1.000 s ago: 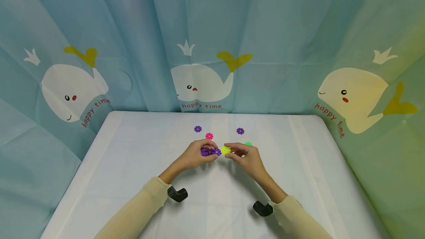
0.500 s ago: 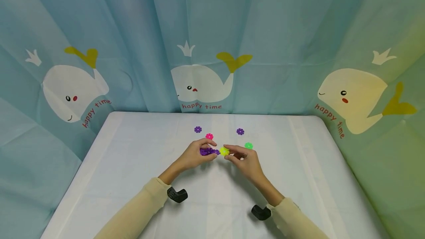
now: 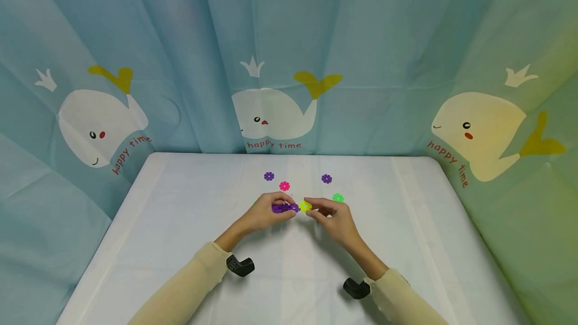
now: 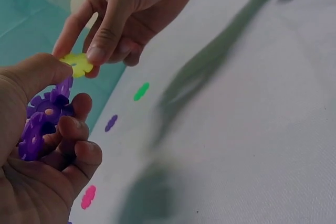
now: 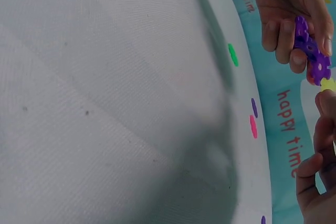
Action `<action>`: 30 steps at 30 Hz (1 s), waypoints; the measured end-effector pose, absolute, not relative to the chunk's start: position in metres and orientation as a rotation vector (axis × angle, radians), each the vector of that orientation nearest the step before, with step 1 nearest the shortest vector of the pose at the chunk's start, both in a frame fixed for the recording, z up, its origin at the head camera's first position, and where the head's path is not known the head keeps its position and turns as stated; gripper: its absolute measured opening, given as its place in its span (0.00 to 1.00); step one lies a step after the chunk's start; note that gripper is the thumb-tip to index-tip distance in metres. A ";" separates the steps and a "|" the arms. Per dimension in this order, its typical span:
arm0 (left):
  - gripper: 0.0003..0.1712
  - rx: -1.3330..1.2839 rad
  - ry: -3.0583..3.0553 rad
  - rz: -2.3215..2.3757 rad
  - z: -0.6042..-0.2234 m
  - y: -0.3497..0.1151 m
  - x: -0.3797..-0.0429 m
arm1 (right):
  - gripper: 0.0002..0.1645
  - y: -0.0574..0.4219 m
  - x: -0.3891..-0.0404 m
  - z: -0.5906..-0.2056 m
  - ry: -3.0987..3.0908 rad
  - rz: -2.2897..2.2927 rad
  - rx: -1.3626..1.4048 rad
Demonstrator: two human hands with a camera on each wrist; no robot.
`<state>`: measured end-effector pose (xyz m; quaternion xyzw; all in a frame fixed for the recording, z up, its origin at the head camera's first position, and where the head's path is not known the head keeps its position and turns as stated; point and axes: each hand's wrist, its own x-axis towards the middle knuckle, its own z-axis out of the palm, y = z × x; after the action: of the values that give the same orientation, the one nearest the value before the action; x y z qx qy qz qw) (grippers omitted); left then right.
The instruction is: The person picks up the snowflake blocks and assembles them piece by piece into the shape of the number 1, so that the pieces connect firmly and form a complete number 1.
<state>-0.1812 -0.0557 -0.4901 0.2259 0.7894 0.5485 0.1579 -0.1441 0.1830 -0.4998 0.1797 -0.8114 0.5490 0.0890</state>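
Note:
My left hand (image 3: 264,213) grips a short chain of joined purple snowflake discs (image 3: 284,208) between thumb and fingers, above the table. Facing it, my right hand (image 3: 336,218) pinches a yellow snowflake disc (image 3: 305,206) with thumb and forefinger. In the head view, the yellow disc's edge is right at the chain's right end. The left wrist view shows the purple discs (image 4: 48,111) set at angles to one another, with the left thumb overlapping part of the yellow disc (image 4: 80,66). Seen from the right wrist, the yellow disc (image 5: 328,84) lies just below the chain's end, mostly hidden by fingers.
Loose discs lie on the white table (image 3: 203,184) beyond my hands: one purple (image 3: 269,176), one pink (image 3: 284,186), another purple (image 3: 326,178) and a green (image 3: 338,198). Another green disc (image 5: 233,54) lies near the left hand. A blue whale-print curtain (image 3: 384,64) hangs behind.
My right hand has shifted slightly left with the yellow disc, uncovering the green disc behind it. My left hand has dipped slightly, still holding the purple chain.

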 end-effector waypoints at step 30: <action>0.15 0.510 2.105 1.652 -0.490 -0.052 -0.178 | 0.16 0.168 -0.137 -0.483 -2.353 1.681 0.425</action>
<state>-0.1780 -0.0521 -0.4902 0.1831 0.7560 0.5933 0.2074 -0.1367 0.1678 -0.4830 0.1446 -0.8002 0.5717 0.1093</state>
